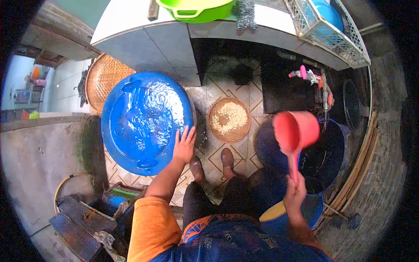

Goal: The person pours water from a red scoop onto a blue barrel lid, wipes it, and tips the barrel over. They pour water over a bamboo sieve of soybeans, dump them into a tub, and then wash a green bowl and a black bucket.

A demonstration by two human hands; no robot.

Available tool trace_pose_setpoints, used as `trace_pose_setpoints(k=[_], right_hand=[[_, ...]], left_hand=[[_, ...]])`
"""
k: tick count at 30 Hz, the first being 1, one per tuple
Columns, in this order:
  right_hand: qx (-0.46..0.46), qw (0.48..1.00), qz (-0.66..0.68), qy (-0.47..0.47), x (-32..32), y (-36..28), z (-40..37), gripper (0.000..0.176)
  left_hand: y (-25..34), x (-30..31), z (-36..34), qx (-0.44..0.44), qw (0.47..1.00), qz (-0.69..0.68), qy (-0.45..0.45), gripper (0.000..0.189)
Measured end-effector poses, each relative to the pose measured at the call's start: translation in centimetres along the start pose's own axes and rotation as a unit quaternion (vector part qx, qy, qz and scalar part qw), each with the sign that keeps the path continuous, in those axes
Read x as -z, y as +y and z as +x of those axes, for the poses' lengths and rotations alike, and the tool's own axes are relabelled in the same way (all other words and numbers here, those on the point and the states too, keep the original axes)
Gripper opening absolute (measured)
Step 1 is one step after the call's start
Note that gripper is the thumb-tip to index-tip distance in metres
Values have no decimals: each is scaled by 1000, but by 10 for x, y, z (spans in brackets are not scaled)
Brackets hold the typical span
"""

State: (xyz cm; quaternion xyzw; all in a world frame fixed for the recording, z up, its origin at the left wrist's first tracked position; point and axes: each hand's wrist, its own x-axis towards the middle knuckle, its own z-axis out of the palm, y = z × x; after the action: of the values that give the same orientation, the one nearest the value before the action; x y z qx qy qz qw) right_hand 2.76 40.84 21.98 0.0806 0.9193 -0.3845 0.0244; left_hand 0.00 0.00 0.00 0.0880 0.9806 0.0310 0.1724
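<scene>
We had our left hand (184, 146) spread flat on the wet blue lid (144, 120) at centre left, seemingly steadying it, while our right hand (294, 194) gripped the red scoop (297, 129) by its handle, over the dark tub (263, 146) at centre right.

Patterned floor tiles (218, 87) ran beneath a grey tiled desk (148, 39); a concrete wall (39, 153) stood left, brick wall (388, 144) right, a woven tray (102, 78) below the desk's left corner.
</scene>
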Motion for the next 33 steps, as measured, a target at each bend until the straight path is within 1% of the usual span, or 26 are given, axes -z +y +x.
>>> trace_pose_setpoints(k=[1, 2, 3, 4, 6, 7, 8, 9, 10, 11, 13, 15, 17, 18, 19, 21, 22, 23, 25, 26, 27, 28, 29, 31, 32, 33], right_hand=[[-30, 999, 25, 28, 4, 6, -12, 31], [-36, 996, 37, 76, 5, 17, -25, 29], [-47, 991, 11, 124, 61, 34, -36, 27], [-53, 990, 19, 126, 67, 48, -47, 27], [-114, 976, 24, 184, 76, 84, -58, 27], [-116, 975, 26, 187, 83, 102, -59, 27], [-134, 978, -12, 158, 90, 119, -60, 27], [-150, 979, -52, 130, 96, 139, -58, 27], [-166, 972, -63, 151, 95, 163, -52, 31], [-164, 973, -61, 151, 96, 175, -42, 31], [-189, 969, -153, 34, 96, 193, -17, 36], [-205, 951, -229, 40, 77, 217, 7, 39], [-179, 928, -325, -27, 60, 241, 30, 35], [-176, 927, -327, -52, 51, 245, 41, 33], [-174, 925, -329, -77, 42, 248, 51, 32], [-190, 913, -348, -93, 28, 263, 65, 29], [-254, 953, -155, -48, 24, 267, 67, 27], [-307, 951, 47, -3, 21, 271, 70, 26], [-314, 949, 21, -24, 37, 242, 69, 24], [-356, 924, 134, 43, 45, 237, 59, 20], [-390, 881, 244, 109, 56, 231, 48, 17], [-387, 873, 272, 117, 69, 223, 37, 19], [-384, 864, 300, 128, 83, 216, 22, 22], [-383, 848, 316, 185, 100, 204, -4, 28], [-375, 854, 308, 187, 110, 179, -14, 29], [-366, 861, 299, 188, 117, 153, -22, 30]], left_hand=[[-10, -4, -20, -12, 1000, 0, 6, 84], [-19, -7, -39, -10, 1000, 2, 6, 85], [30, -12, -52, -21, 999, -31, -1, 85], [23, -7, -67, -11, 997, -70, -28, 86], [11, 5, -74, 13, 999, -40, -34, 84], [10, 7, -72, 20, 999, -24, -36, 82], [7, 12, -67, 7, 998, -24, -49, 77], [7, 15, -59, 6, 999, -22, -50, 77], [7, 17, -49, 3, 1000, -20, -24, 75], [7, 19, -37, 2, 1000, -18, 3, 73], [4, 20, -7, -3, 1000, 5, 3, 66], [1, 25, 19, -7, 1000, 9, 11, 64], [-1, 32, 43, 19, 999, 29, 2, 63], [-2, 32, 53, 54, 998, 0, 16, 64], [-2, 31, 62, 79, 996, -1, 41, 65], [1, 29, 71, 102, 994, -7, 46, 69], [6, 25, 67, 105, 993, -9, 44, 69], [12, 24, 61, 103, 994, -15, 44, 71], [16, 17, 44, 87, 994, -27, 58, 76], [18, 14, 30, 68, 996, -30, 51, 76], [22, 12, 16, 49, 997, -34, 44, 76], [22, 15, 3, 23, 999, -23, 11, 73], [17, 17, 5, 23, 999, -25, 16, 73], [7, 18, 13, -16, 999, -2, 29, 71], [0, 19, 24, -21, 999, -5, 45, 70], [-4, 27, 38, 1, 999, 8, 47, 68]])
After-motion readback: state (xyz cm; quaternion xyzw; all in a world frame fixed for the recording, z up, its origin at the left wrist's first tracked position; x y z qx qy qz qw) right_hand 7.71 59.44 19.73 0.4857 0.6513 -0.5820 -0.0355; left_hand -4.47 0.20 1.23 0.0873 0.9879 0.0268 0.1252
